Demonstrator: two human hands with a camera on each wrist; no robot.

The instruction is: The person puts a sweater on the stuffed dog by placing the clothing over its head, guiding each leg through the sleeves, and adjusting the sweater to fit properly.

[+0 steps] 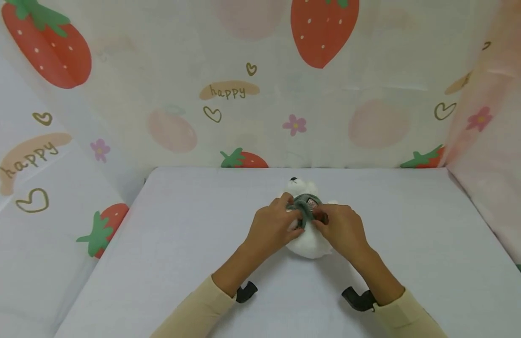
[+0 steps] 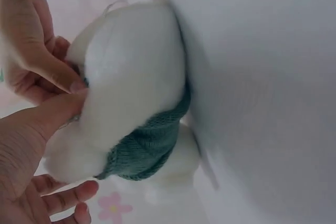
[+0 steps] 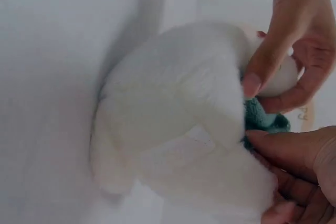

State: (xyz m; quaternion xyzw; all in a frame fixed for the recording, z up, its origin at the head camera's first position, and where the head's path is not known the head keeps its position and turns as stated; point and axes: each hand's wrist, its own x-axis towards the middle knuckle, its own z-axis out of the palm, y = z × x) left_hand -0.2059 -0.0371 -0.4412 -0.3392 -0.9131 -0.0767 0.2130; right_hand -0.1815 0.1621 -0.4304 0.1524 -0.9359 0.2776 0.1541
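A white plush animal (image 1: 312, 245) with a dark nose sits on the table, wearing a knitted grey-green scarf (image 1: 303, 203) around its neck. My left hand (image 1: 274, 224) is at the scarf's left side, its thumb and forefinger pinching the cloth at the front. From the other side my right hand (image 1: 344, 230) pinches the scarf close to a small patch. The wrapped scarf (image 2: 144, 145) shows along the toy's side in the left wrist view. In the right wrist view the plush body (image 3: 173, 108) hides part of the right fingertips, and a pale tag lies on its fur.
The white-covered table (image 1: 192, 211) spreads around the toy. Behind it hangs a strawberry-print cloth (image 1: 328, 84), with more cloth at both sides. Black wrist mounts (image 1: 359, 299) stick out beneath the forearms.
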